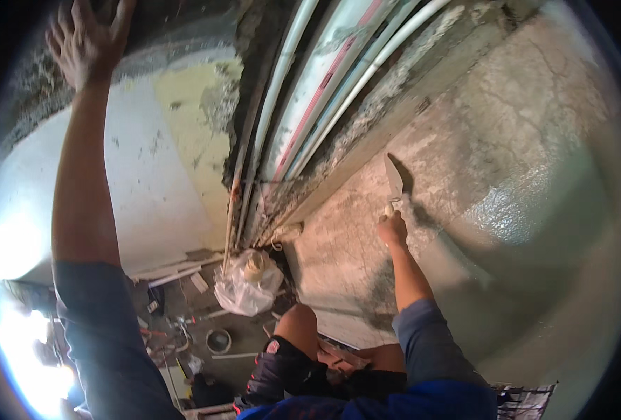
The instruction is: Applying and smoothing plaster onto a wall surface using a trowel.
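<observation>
- Fingers of our right hand (392,228) are wrapped around the handle (389,209) of the trowel (394,183); fingers of our left hand (92,43) are spread apart at the dark upper surface (177,31), and we cannot tell how firmly they press.
- Wall (492,112): largest item before us, rough and cracked. We judge it rigid, likely to resist a metal edge and to crumble at its broken border.
- Coat (510,301): smooth and grey, glossy in part, to the right of and below the trowel. We judge it wet, soft and slippery; we should not lean a palm on it.
- Pipes (316,70): set obliquely in a channel, up and left of the trowel. We judge them easily scratched.
- Trowel: located at the wall, between the pipes and the glossy part of the coat, tip upward. We judge it light and stiff.
- Blade (394,173): seen narrow; we cannot tell whether it touches the wall. We judge it thin and do not take hold here.
- Handle: pale, mostly covered. We grip it close to the blade for control; wet residue could make it slip.
</observation>
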Tool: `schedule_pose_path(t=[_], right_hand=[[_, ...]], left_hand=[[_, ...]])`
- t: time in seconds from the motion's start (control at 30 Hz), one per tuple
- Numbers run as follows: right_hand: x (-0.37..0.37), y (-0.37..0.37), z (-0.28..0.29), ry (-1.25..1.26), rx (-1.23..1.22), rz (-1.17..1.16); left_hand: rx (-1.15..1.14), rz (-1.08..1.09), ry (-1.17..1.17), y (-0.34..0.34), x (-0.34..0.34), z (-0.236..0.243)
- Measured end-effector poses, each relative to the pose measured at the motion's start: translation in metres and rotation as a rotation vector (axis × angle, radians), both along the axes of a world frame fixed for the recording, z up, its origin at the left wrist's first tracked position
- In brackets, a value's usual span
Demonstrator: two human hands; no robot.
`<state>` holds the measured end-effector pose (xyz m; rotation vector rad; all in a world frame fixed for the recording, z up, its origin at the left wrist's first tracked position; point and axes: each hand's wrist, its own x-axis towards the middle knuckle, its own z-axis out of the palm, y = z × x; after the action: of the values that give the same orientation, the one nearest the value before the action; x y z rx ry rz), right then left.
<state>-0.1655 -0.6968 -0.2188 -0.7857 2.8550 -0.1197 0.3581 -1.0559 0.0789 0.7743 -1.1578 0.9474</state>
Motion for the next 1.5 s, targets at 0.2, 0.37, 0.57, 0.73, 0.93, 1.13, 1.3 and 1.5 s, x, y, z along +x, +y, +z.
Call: schedule_pose_path(t=[0.2,0.37,0.57,0.73,0.93,1.13,1.3,1.5], right_hand=[[-0.021,-0.017,0.158,0.399,-0.713,0.137],[-0.05,-0.078,0.352,0.534,-1.028,0.11],[-0.074,-0.106,0.272,0.547,-0.733,0.069],[-0.03,-0.029,0.078,0.1,-0.278,0.021],[0.004,-0.004,0.141,0.189,-0.37,0.005],[-0.001,-0.042,0.298,0.47,-1.139,0.309],[-0.002,-0.049,0.243,-0.315,-1.393,0.345],[0.071,-0.075,0.173,-0.601,-1.317,0.015]], left_hand=[[0.057,-0.06,0.003,0.021,-0.004,0.002],[0.045,-0.057,-0.014,0.029,-0.007,0.009],[0.05,-0.057,-0.002,0.029,-0.014,0.012],[0.098,-0.032,0.015,0.035,-0.007,0.013],[0.135,-0.008,0.017,0.04,0.002,0.009],[0.163,-0.001,0.001,0.038,0.0,0.013],[0.135,-0.031,0.014,0.036,-0.011,0.014],[0.129,-0.007,-0.019,0.033,-0.002,0.009]])
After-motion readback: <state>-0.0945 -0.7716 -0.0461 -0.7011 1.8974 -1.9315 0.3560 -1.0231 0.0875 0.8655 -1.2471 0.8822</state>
